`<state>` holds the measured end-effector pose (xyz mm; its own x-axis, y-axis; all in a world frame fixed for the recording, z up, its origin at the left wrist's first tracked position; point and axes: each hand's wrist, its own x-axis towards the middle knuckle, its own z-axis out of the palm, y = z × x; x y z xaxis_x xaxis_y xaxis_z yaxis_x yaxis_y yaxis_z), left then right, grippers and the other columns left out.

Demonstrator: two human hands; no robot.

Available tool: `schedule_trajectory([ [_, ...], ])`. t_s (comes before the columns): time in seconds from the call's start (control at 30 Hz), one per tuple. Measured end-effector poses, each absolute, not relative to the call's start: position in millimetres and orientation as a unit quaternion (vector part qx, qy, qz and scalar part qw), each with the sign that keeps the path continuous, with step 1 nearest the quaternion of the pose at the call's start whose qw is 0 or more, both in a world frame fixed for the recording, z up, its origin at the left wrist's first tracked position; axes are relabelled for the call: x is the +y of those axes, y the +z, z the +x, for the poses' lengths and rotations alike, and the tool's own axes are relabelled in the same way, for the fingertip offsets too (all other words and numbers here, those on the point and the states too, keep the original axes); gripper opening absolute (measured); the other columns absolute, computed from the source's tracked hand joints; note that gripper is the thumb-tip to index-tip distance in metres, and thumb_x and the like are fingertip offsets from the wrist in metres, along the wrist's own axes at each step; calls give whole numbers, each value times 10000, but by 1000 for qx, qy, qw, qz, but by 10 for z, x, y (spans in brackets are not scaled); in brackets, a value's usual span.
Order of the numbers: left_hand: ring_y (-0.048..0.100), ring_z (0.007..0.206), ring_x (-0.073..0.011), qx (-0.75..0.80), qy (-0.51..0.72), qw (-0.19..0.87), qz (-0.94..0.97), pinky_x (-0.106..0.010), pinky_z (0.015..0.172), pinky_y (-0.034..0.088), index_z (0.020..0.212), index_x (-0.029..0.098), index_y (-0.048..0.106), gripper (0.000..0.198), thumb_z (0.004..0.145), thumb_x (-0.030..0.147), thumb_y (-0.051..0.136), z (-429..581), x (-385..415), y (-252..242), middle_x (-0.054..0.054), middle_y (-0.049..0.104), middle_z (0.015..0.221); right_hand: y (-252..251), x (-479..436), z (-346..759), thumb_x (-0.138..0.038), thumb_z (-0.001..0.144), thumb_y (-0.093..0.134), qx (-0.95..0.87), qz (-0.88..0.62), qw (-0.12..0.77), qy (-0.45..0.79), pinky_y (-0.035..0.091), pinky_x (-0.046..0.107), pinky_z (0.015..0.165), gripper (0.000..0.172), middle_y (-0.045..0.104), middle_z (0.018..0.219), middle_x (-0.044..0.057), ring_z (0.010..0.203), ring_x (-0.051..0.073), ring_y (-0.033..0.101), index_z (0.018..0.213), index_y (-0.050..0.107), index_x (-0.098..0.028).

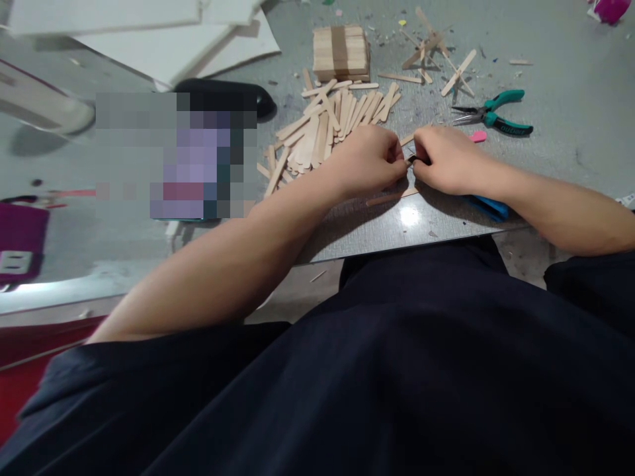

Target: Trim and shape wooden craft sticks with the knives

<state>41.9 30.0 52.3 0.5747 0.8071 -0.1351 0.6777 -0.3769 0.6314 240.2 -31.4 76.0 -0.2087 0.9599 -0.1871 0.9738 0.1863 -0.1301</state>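
My left hand is closed, its thumb and fingers pinched together beside a pile of wooden craft sticks. Fingertip to fingertip with it, my right hand is closed too. A small dark piece shows at the right fingertips; most of it is hidden, so its kind is unclear. What the left fingers pinch is also hidden. Below both hands lies a single craft stick. A pink rounded end sticks out behind the right hand, and a blue object lies partly under the right wrist.
Teal-handled pliers lie right of the hands. Behind the pile is a banded stack of craft sticks, with crossed sticks nearby. White boards and a blurred-out screen are on the left. The table edge runs close.
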Motion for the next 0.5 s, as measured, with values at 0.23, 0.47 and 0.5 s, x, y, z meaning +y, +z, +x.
schedule_trajectory([
  [0.23, 827, 926, -297, 454, 84, 333, 822, -421, 970, 661, 740, 279, 669, 203, 890, 192, 775, 425, 293, 561, -29, 720, 687, 790, -327, 2375, -304, 1220, 571, 770, 627, 35, -110, 606, 496, 1102, 385, 896, 1578, 187, 1440, 425, 812, 1498, 835, -261],
  [0.47, 846, 1002, -322, 449, 94, 354, 815, -406, 975, 682, 794, 283, 741, 118, 857, 254, 837, 386, 359, 474, -29, 708, 670, 767, -333, 2382, -291, 1198, 554, 771, 627, 27, -107, 590, 512, 1069, 414, 909, 1527, 189, 1381, 422, 824, 1492, 844, -261],
  [0.5, 845, 993, -319, 447, 94, 357, 815, -406, 973, 681, 788, 281, 738, 124, 859, 246, 834, 389, 359, 475, -29, 714, 674, 757, -332, 2388, -295, 1199, 549, 772, 626, 25, -106, 585, 509, 1072, 412, 904, 1534, 187, 1383, 415, 819, 1487, 841, -259],
])
